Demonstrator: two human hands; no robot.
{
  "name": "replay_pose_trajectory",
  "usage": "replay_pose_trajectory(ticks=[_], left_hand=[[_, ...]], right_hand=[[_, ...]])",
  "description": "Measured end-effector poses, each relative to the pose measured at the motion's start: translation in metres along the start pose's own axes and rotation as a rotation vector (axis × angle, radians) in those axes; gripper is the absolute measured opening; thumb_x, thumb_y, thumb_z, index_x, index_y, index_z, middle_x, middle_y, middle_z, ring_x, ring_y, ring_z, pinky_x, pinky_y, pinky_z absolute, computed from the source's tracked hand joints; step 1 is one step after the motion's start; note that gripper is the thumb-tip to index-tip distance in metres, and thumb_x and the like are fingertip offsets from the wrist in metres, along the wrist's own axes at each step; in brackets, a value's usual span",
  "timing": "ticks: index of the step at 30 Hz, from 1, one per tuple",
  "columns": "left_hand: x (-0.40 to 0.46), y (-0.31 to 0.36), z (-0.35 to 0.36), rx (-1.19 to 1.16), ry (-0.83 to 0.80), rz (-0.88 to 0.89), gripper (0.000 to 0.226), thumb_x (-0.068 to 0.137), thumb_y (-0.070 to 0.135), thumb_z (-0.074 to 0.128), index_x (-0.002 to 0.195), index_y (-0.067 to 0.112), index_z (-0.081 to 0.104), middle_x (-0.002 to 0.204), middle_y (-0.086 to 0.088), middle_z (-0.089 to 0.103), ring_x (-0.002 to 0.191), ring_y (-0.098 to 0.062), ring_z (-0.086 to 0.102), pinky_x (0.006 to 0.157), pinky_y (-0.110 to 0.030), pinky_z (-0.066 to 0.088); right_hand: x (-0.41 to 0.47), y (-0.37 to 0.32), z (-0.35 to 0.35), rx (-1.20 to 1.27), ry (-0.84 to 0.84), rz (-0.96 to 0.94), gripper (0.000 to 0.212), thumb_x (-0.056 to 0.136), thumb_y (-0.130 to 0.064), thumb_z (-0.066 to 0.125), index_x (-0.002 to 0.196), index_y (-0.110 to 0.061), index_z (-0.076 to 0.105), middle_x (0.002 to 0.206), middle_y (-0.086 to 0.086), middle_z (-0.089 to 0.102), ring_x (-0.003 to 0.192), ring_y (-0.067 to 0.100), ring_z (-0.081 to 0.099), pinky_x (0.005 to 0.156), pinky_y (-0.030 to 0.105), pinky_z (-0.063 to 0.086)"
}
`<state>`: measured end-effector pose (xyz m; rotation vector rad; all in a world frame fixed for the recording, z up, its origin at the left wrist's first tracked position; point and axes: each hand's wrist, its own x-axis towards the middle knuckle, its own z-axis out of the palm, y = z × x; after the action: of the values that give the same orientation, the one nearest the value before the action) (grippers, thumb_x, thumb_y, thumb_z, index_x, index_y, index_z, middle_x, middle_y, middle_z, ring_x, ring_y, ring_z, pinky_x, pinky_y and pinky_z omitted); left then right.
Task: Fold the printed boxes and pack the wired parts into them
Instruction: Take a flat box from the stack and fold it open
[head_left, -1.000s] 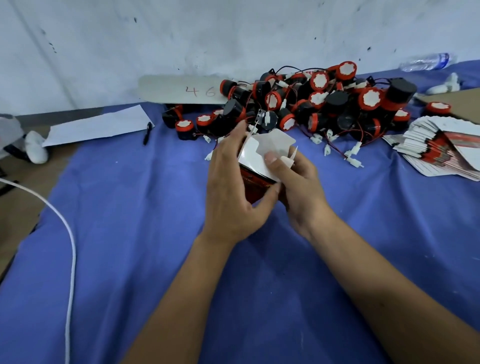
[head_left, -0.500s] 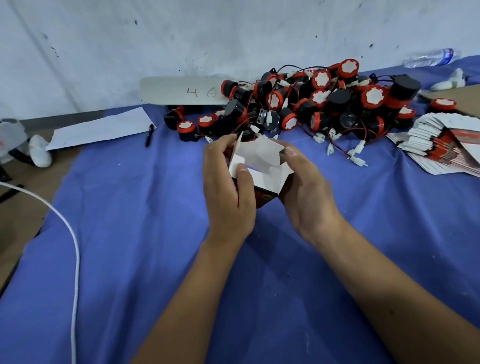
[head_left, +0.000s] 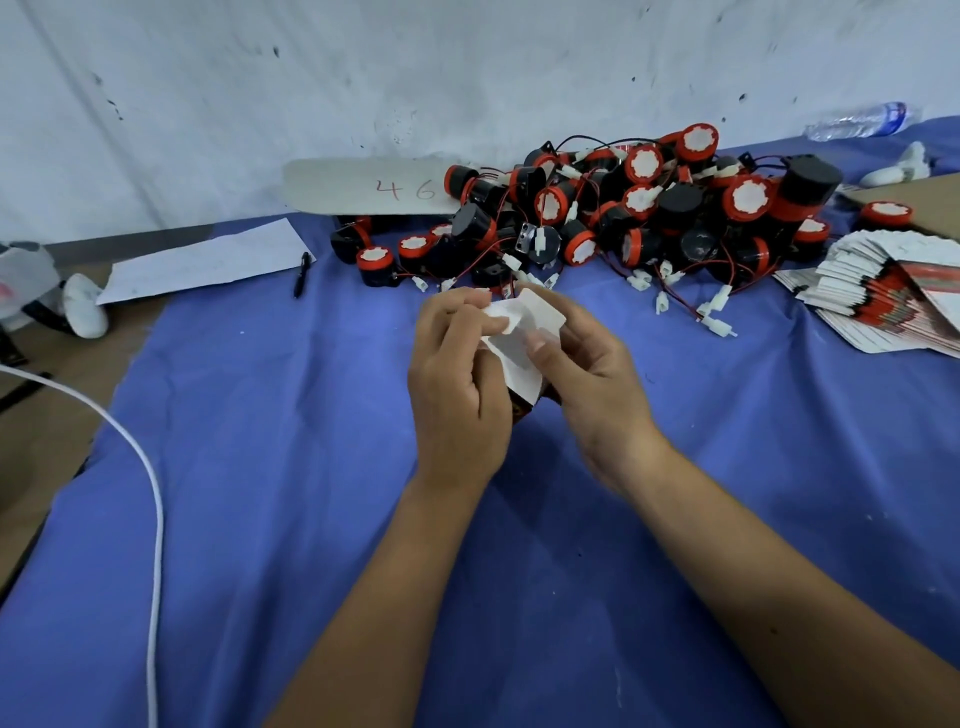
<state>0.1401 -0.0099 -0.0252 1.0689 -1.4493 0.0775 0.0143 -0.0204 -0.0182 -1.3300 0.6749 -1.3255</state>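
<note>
Two bare forearms, left hand and right hand ungloved, ringless, sleeveless.

The white card by the wall reads "46" in red.

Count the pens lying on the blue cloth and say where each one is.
1. The black pen lies near the cloth's far left edge, just right of the white paper sheet and left of the pile of wired parts. Others may be hidden under that pile.

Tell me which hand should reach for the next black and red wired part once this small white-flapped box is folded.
Probably the right hand: the pile of black and red wired parts lies ahead and to its side, while the left hand grips the small white-flapped box.
</note>
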Motion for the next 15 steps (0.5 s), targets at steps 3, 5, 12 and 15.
replay_pose_trajectory(ticks=[3, 5, 12, 15], left_hand=[[-0.003, 0.005, 0.003, -0.007, -0.040, 0.034, 0.021, 0.087, 0.005, 0.045, 0.085, -0.002, 0.065, 0.117, -0.013, 0.060, 0.101, -0.015, 0.061, 0.085, -0.011, 0.042], [-0.003, 0.007, 0.003, -0.014, -0.074, 0.026, 0.019, 0.087, 0.009, 0.047, 0.085, -0.001, 0.064, 0.120, -0.011, 0.058, 0.102, -0.011, 0.059, 0.083, -0.011, 0.043], [-0.001, -0.004, -0.006, 0.052, -0.326, 0.053, 0.038, 0.088, 0.039, 0.061, 0.107, 0.007, 0.061, 0.146, -0.011, 0.036, 0.136, -0.025, 0.038, 0.109, -0.029, 0.036], [-0.001, -0.009, -0.008, 0.123, -0.407, 0.032, 0.049, 0.079, 0.051, 0.075, 0.111, 0.019, 0.055, 0.152, -0.002, 0.026, 0.139, -0.022, 0.033, 0.108, -0.038, 0.042]], right_hand=[[-0.002, 0.001, 0.003, -0.117, -0.054, -0.029, 0.044, 0.105, 0.002, 0.045, 0.140, -0.022, 0.057, 0.130, 0.001, 0.068, 0.121, 0.017, 0.065, 0.098, 0.029, 0.054], [-0.002, 0.001, 0.004, -0.132, -0.078, -0.020, 0.047, 0.105, 0.005, 0.038, 0.145, -0.016, 0.052, 0.138, 0.005, 0.063, 0.128, 0.019, 0.060, 0.106, 0.035, 0.051], [-0.003, 0.000, 0.002, -0.004, -0.054, 0.105, 0.051, 0.099, -0.045, 0.034, 0.140, -0.028, 0.059, 0.137, 0.005, 0.064, 0.129, 0.020, 0.058, 0.113, 0.043, 0.044], [0.001, 0.000, -0.002, 0.048, -0.036, 0.115, 0.041, 0.101, -0.032, 0.045, 0.136, -0.023, 0.063, 0.133, 0.000, 0.068, 0.128, 0.019, 0.060, 0.114, 0.046, 0.042]])
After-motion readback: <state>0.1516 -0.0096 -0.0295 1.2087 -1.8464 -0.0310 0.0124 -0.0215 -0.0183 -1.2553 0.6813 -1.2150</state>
